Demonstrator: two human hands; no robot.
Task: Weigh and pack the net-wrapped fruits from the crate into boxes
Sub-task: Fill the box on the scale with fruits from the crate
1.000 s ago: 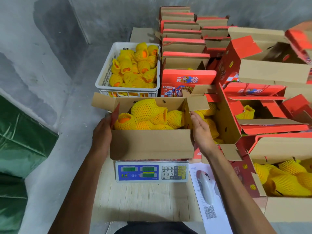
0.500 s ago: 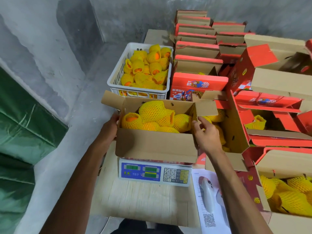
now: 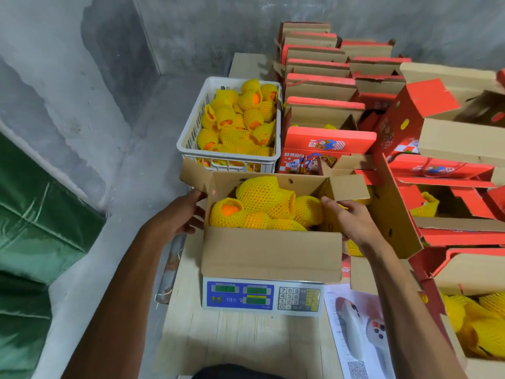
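Observation:
An open cardboard box [image 3: 270,253] full of yellow net-wrapped fruits [image 3: 259,192] stands on a white and blue electronic scale [image 3: 262,296]. My left hand [image 3: 183,214] presses against the box's left side wall. My right hand [image 3: 347,217] grips the box's right side under the raised end flap, fingers over the rim. Behind the box a white plastic crate [image 3: 191,132] holds many more netted fruits [image 3: 240,119].
Stacks of red and brown boxes [image 3: 322,88] fill the back right, some open, one at the right [image 3: 475,321] holding netted fruits. A paper sheet [image 3: 355,337] with a white handheld device lies right of the scale. A green tarp [image 3: 35,228] covers the left.
Both hands stay on the box's sides; my right hand has slid further over the right rim. The view has shifted so everything sits more to the right.

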